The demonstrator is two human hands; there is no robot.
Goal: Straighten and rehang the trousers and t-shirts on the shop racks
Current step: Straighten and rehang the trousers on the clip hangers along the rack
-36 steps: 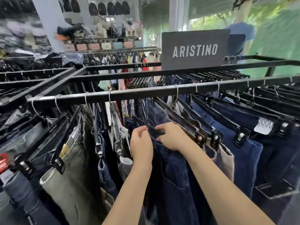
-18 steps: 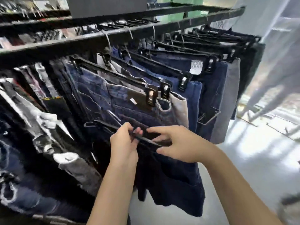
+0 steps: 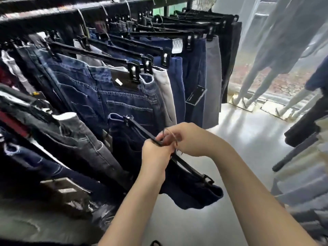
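1. Navy trousers [image 3: 192, 194] are clipped on a black hanger [image 3: 140, 129]. They're off the rail, held low in front of the rack, below the hung row.
2. Hanger is tilted. Far clip end sits up against the blue jeans [image 3: 120, 96], near clip end is lower, over the floor [image 3: 248, 148].
3. Left hand [image 3: 155, 154]: fingers wrapped round the hanger bar at its middle, clamped on it.
4. Right hand [image 3: 189, 139]: touching the left, fingers closed on the wire hook [image 3: 173, 134] at the hanger's centre.
5. Rail [image 3: 53, 16] runs across the top. Clip-hung row on it runs denim, light grey, navy, grey trousers [image 3: 211, 77], then black at the far end.
6. Card tag [image 3: 196, 95] hangs from a navy pair in that row.
7. Right side: white mannequin legs [image 3: 255, 71] on base plates by the window.
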